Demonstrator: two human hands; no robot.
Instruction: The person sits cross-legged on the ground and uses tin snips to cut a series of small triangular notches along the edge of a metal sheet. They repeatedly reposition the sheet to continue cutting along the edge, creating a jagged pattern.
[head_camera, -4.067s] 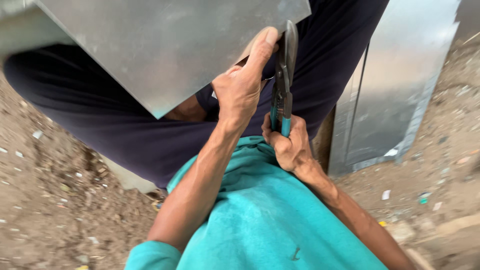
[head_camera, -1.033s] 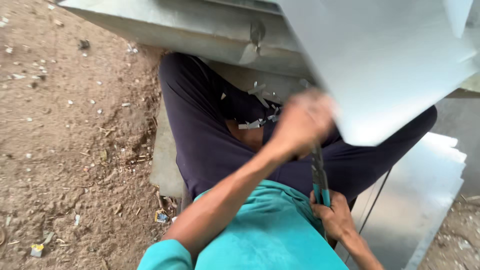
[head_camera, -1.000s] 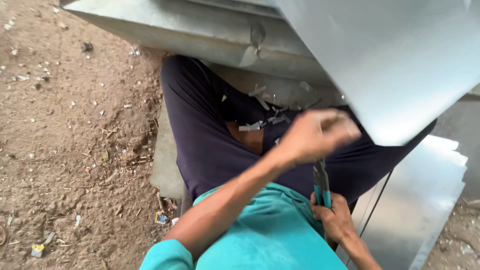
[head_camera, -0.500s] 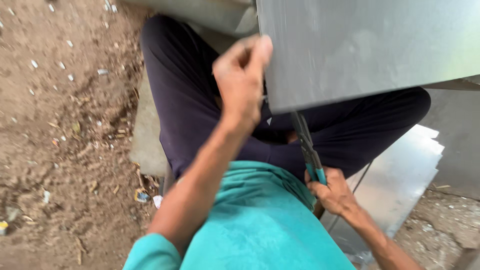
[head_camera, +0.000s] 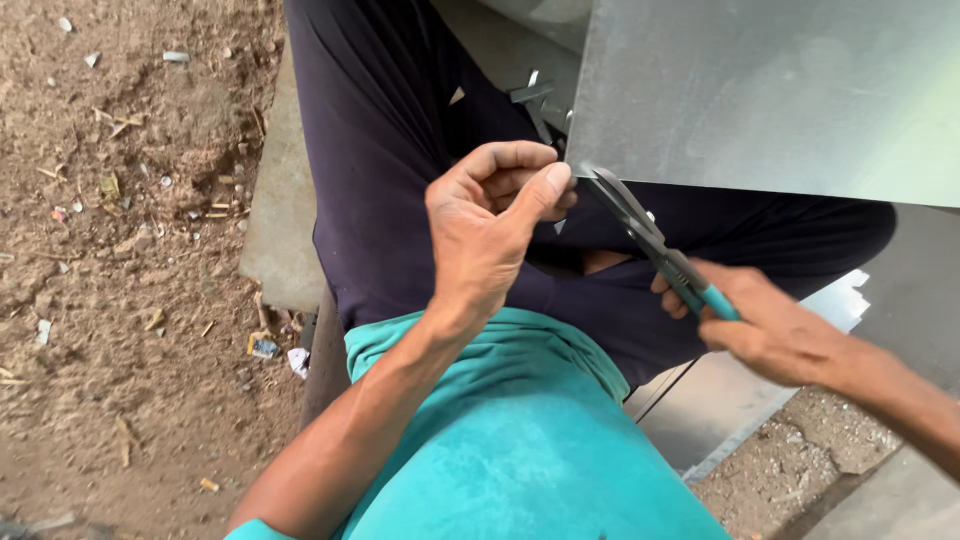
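Closest to me, my right hand (head_camera: 765, 325) has its fingers clamped on the teal-handled snips (head_camera: 655, 250). Beyond, my left hand (head_camera: 490, 230) pinches the lower corner of the metal sheet (head_camera: 770, 90), which is raised above my lap.

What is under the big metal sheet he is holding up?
Under the metal sheet show the dark trousers of the seated person, small metal offcuts and the snips in the right hand; the left hand pinches its corner. Anything farther back is covered.
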